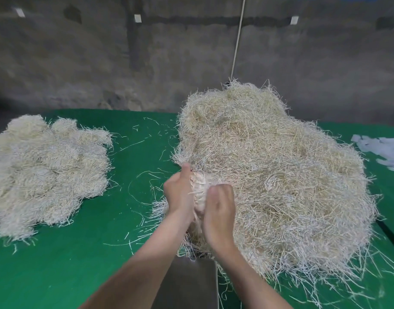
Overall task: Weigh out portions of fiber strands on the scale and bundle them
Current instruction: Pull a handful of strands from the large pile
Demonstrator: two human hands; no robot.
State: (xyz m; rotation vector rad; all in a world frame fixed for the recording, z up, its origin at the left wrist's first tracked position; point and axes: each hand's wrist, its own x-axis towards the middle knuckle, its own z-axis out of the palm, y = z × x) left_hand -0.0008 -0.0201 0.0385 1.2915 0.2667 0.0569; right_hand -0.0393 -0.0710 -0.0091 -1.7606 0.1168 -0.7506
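View down over a green-covered table. A large loose heap of pale straw-coloured fiber strands fills the right half. A flatter pile of the same strands lies well apart at the left, perhaps portions set aside, though no ties can be made out.

At the heap's near left edge, the person's two hands close on one small clump of strands, seemingly to draw a portion free. The left hand wraps round the clump's left side, thumb raised. The right hand curls round its right side, with the fingertips hidden in the strands.

Nearer, between the forearms, sits a grey metal plate. It is likely the scale's pan, kept close so the clump travels little. Stray strands litter the cloth, and white scraps lie at the far right edge.
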